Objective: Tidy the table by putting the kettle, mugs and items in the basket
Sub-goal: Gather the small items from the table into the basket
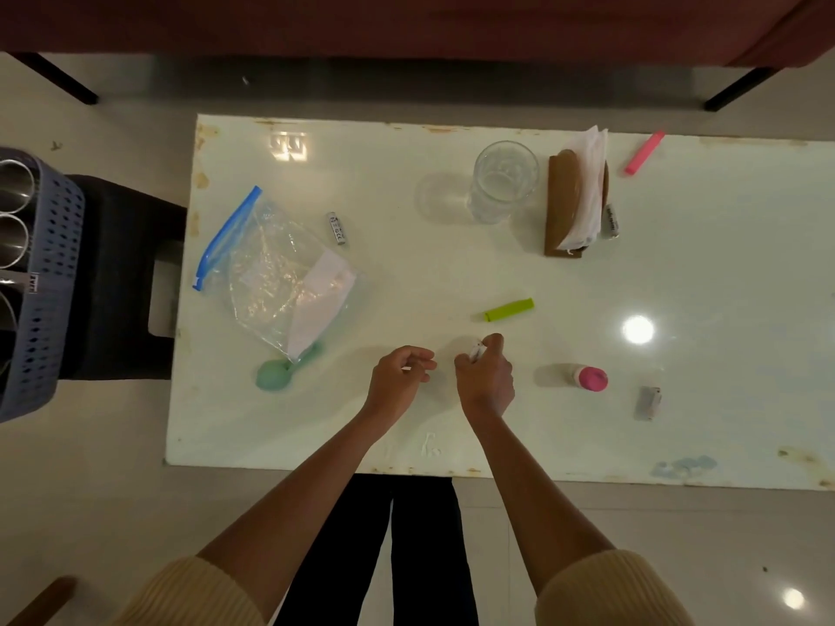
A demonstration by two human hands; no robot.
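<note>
Head view. Both hands work at 6 o'clock on the surface (452, 264). The right hand (485, 377) is closed around a small white item (475, 351), too small to identify. It looks light and easily dropped, so a fingertip pinch suits it. The left hand (400, 377) has curled fingers; whether it holds anything cannot be told.

The basket (49, 264) stands off the surface at 9 o'clock, on a dark stool (117, 282). Three metal rims (16, 185) show inside it, probably mugs. No kettle can be made out.

Items left on the surface, counted:
- One glass (504, 183) at 12 o'clock. It is rigid, smooth and breakable; grasp it round the wall, upright.
- One napkin holder (574, 205) at 1 o'clock. Its loose paper may slip out, so lift it by the base.
- Two batteries, one (338, 229) at 10 o'clock and one (611, 221) touching the holder. They are small, hard and liable to roll.
- Two clips, pink (645, 152) at 2 o'clock and green (509, 309) at the centre. Both are stiff and light.
- One zip bag (280, 273) at 9 o'clock. It is limp and slick; take it by the blue seal.
- One green spoon-like object (275, 375) at 8 o'clock, partly under the bag.
- One pink-capped bottle (587, 378) and one grey piece (647, 403), both at 4 o'clock.
</note>
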